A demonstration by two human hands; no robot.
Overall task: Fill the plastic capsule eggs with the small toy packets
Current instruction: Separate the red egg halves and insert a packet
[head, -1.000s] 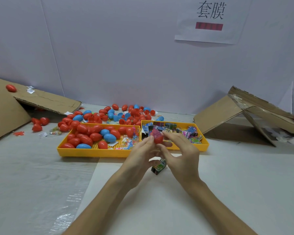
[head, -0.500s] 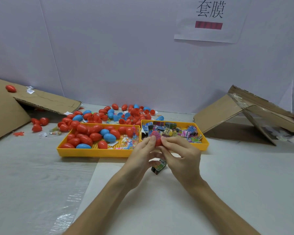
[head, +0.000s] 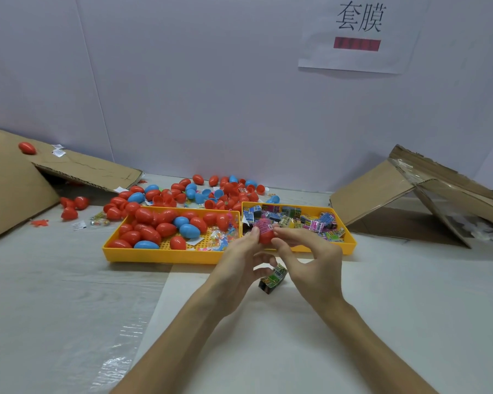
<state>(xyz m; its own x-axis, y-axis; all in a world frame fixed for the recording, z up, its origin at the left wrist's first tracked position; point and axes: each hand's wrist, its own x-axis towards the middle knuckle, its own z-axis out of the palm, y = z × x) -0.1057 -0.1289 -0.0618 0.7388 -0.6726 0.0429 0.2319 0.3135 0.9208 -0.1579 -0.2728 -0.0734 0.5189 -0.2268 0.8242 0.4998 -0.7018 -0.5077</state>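
A red capsule egg half point(head: 265, 234) with a pink toy packet sticking out of its top is held between both hands above the table, in front of the trays. My left hand point(head: 239, 263) grips it from the left, and my right hand point(head: 310, 257) pinches it from the right with thumb and forefinger. One more small toy packet point(head: 272, 279) lies on the table just below my hands. The left yellow tray point(head: 160, 254) holds red and blue eggs. The right yellow tray point(head: 349, 241) holds several toy packets.
A heap of loose red and blue eggs point(head: 211, 191) lies behind the trays by the wall. Flattened cardboard point(head: 12, 177) leans at the left, and a folded cardboard box point(head: 427, 194) stands at the right. A clear plastic sheet point(head: 54, 308) covers the table's left side.
Both hands have stayed in place with the egg half; the right thumb and forefinger have closed in on the packet, which now sits lower in the egg.
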